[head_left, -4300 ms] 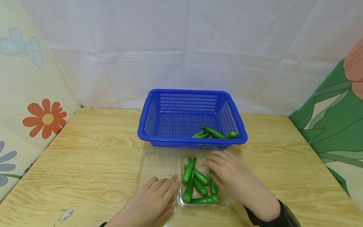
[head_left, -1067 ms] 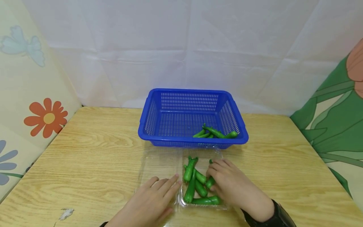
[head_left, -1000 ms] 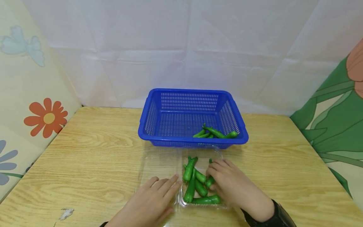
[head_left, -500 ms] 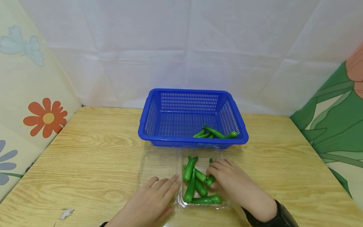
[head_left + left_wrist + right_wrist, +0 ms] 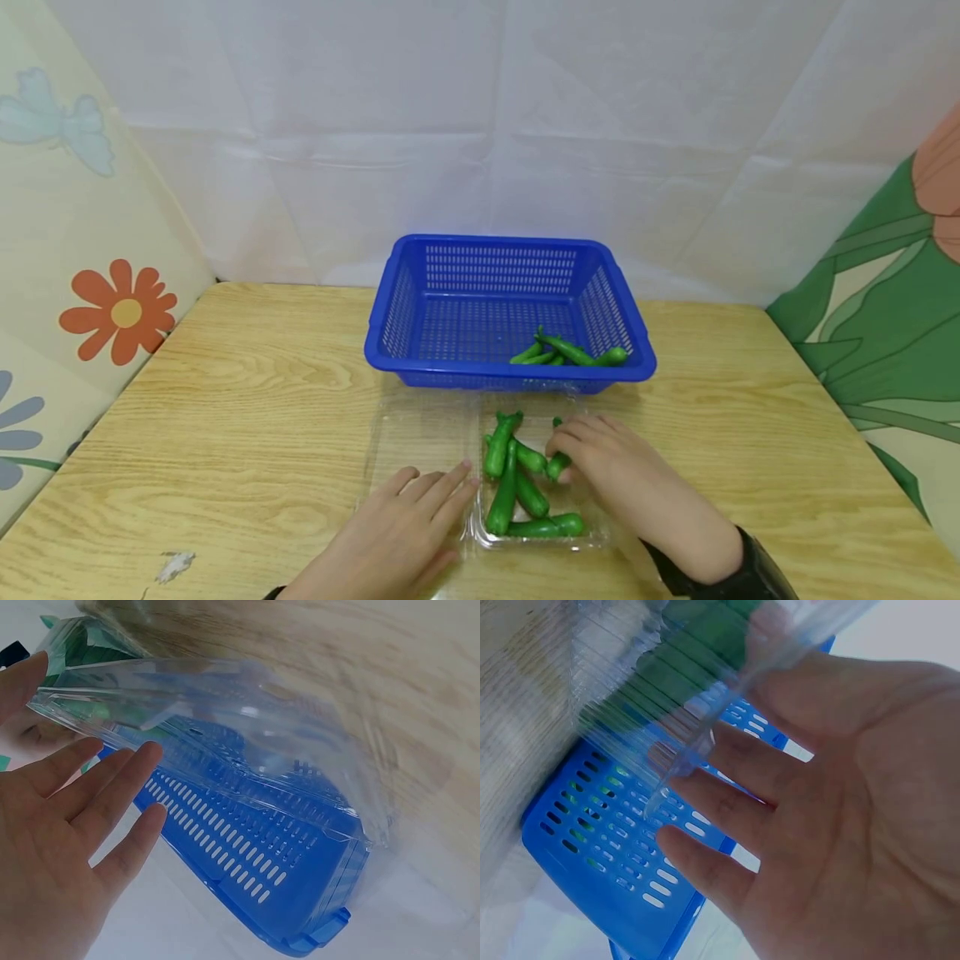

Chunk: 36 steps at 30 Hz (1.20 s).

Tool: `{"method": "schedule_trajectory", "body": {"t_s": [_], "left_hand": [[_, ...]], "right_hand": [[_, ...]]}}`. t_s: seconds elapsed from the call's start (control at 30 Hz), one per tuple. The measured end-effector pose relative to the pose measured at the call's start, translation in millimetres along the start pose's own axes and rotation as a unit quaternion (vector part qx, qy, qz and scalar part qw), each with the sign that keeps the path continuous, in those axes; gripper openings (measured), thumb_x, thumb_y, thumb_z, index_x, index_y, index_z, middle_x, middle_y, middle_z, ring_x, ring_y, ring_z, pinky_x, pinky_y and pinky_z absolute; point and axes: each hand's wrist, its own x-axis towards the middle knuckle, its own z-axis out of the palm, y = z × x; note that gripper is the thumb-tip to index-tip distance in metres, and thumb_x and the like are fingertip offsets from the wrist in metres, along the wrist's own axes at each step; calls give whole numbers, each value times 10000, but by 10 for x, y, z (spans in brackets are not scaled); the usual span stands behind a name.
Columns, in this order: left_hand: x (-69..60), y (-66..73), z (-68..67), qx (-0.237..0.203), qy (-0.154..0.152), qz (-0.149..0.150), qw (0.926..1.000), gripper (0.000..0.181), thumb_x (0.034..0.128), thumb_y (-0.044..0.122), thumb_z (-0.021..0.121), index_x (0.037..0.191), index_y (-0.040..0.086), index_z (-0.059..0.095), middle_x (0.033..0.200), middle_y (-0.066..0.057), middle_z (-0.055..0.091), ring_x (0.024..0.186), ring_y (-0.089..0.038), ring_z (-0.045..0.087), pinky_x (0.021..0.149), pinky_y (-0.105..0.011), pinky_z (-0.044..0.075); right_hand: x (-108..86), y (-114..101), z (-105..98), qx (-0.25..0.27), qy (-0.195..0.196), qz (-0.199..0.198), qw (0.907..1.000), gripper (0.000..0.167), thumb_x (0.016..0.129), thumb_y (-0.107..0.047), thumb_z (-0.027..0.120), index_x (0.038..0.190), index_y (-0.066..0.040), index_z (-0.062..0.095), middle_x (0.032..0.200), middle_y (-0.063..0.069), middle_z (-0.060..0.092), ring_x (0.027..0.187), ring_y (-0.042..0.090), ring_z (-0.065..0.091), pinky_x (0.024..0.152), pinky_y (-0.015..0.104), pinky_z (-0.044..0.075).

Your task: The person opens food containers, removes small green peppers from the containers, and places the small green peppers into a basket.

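Observation:
A clear plastic clamshell box [image 5: 540, 543] lies unfolded on the table, its flat lid [image 5: 420, 433] on the left. Several glossy green vegetables shaped like small zucchini [image 5: 504, 492] lie in the right half, some crossing one another. My right hand [image 5: 611, 471] reaches over the box's right side and pinches one small green zucchini-like vegetable [image 5: 557, 467]; its middle is hidden by the fingers. In the right wrist view, the thumb and index finger are behind the clear wall. My left hand [image 5: 401, 521], fingers extended, rests by the fold between lid and box.
Behind the box stands a blue slotted basket [image 5: 510, 372], with several more green vegetables [image 5: 570, 350] in its near right corner. A white cloth backdrop [image 5: 480, 167] rises behind the wooden table [image 5: 247, 433]. Printed panels flank both sides.
My right hand first reached over the vegetable at the box's right side, then held it. That vegetable has tilted and shifted slightly away from me. The left hand stays put.

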Motion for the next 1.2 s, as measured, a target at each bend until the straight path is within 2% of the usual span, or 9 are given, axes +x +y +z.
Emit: {"method": "schedule_trajectory", "body": {"t_s": [0.4, 0.77, 1.0, 1.2], "left_hand": [[-3, -2, 9, 9, -19, 0, 10000, 677, 826, 483, 674, 1355, 75, 566, 1362, -60, 592, 1166, -163, 589, 889, -339, 462], [-4, -3, -2, 28, 3, -12, 10000, 668, 828, 475, 668, 1352, 73, 569, 1363, -65, 591, 1158, -170, 594, 890, -336, 463], [-5, -3, 0, 43, -14, -9, 10000, 670, 828, 480, 666, 1353, 73, 569, 1364, -64, 590, 1161, -169, 593, 892, -338, 465], [-5, 0, 4, 111, 49, 19, 9999, 670, 821, 483, 664, 1344, 73, 577, 1355, -64, 597, 1153, -167, 597, 880, -333, 466]], "right_hand": [[7, 5, -27, 66, 70, -23, 10000, 176, 851, -221, 723, 1015, -170, 689, 1029, -33, 673, 995, 209, 626, 926, 456, 493], [10, -35, -46, 389, 129, 89, 9991, 177, 886, -250, 685, 1043, -168, 677, 1013, -70, 662, 986, 159, 634, 899, 412, 514], [55, -32, -26, 487, 528, -135, 9973, 218, 936, -240, 630, 1138, -162, 647, 1061, -66, 676, 1006, 162, 643, 894, 417, 515], [74, -32, 2, 356, 876, -222, 9953, 202, 949, -266, 617, 1097, -130, 637, 981, -65, 672, 937, 139, 648, 843, 381, 532]]}}
